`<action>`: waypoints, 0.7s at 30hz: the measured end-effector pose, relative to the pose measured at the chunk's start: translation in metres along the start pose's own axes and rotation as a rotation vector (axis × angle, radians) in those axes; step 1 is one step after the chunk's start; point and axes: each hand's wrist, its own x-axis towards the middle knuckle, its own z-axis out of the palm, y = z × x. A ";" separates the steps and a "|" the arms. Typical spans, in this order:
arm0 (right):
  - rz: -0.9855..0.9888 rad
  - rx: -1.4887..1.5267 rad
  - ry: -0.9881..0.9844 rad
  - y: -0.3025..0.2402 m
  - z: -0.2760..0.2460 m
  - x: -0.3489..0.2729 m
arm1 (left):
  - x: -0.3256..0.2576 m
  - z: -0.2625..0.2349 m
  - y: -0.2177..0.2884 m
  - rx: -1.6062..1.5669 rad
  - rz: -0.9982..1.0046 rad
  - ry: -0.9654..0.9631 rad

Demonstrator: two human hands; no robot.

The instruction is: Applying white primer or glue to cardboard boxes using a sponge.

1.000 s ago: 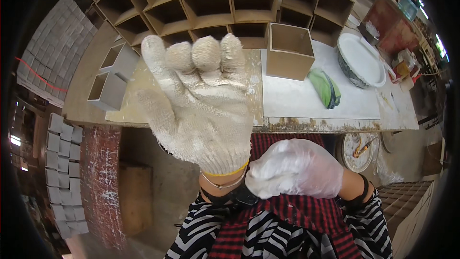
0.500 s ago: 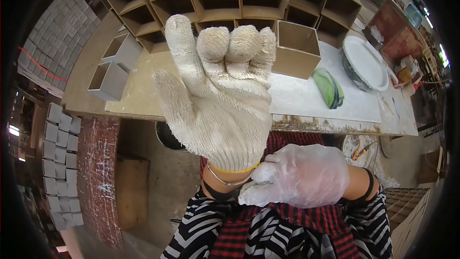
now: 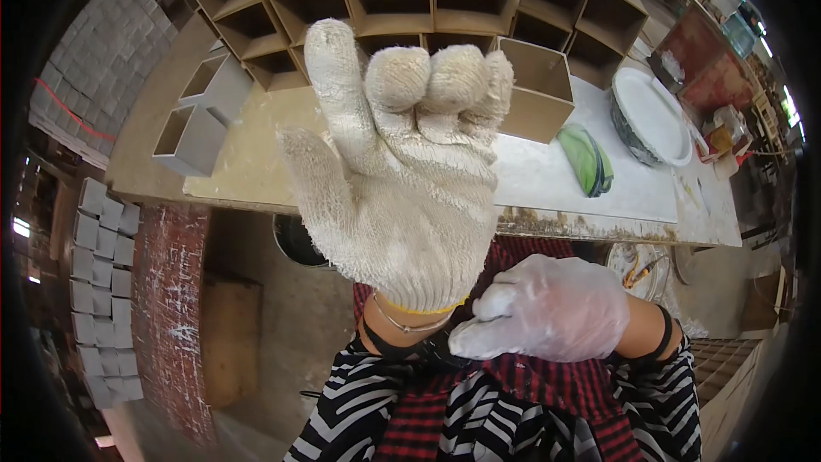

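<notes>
The left hand (image 3: 402,171), in a white knitted cotton glove (image 3: 410,231), was raised with fingers half curled, gripping nothing. The right hand (image 3: 547,308), in clear plastic, pinched that glove's yellow cuff (image 3: 419,306) just below.

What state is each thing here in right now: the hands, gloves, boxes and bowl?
Left hand: raised, in a knit glove, fingers curling.
Right hand: in a thin clear glove, pinching the knit glove's cuff.
Cardboard box: open, empty.
Two grey boxes: open, empty.
Bowl: upright on the table.
</notes>
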 end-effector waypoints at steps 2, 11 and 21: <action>-0.037 0.039 0.127 0.000 -0.001 -0.001 | -0.002 0.001 -0.001 0.001 0.001 0.050; 0.063 0.015 0.007 0.000 0.008 -0.005 | 0.003 -0.005 0.002 -0.018 -0.025 -0.028; -0.006 0.164 0.247 0.001 -0.011 -0.002 | 0.000 -0.003 0.004 0.033 0.002 0.032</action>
